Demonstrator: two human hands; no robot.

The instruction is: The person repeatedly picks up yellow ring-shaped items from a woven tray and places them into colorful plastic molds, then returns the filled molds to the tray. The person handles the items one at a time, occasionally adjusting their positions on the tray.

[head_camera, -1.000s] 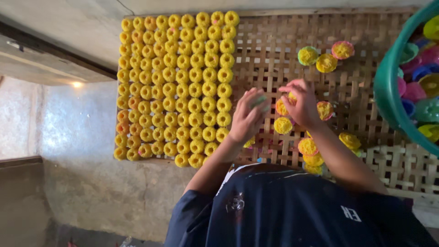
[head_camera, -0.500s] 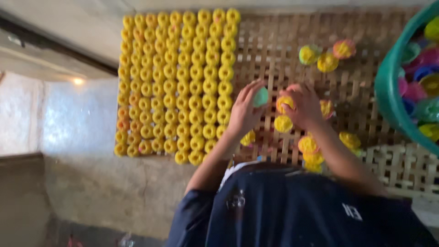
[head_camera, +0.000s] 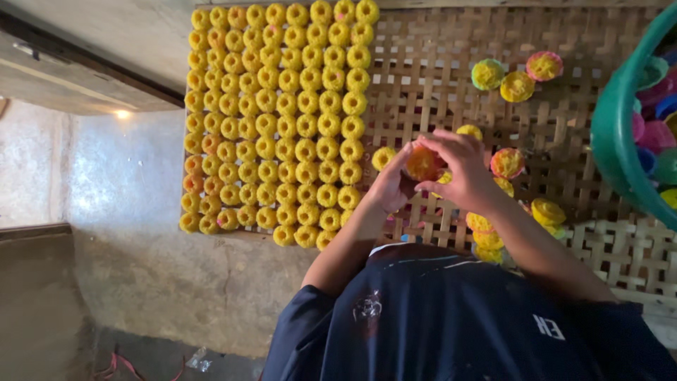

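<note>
My left hand and my right hand meet over a woven bamboo tray. Together they grip one round orange-yellow cake, fingers curled around its rim. Just left of the hands lies a single yellow cake, beside a large block of yellow cakes set in tight rows. Several more cakes in coloured cups lie under and right of my right wrist; some are partly hidden by the arm.
Three cakes in cups sit apart at the tray's far side. A green basin with coloured plastic cups stands at the right edge. A concrete floor lies to the left of the tray.
My left hand held a small green cup near the rows a second ago. That cup is gone from view, and both hands have closed together on the orange-yellow cake.
</note>
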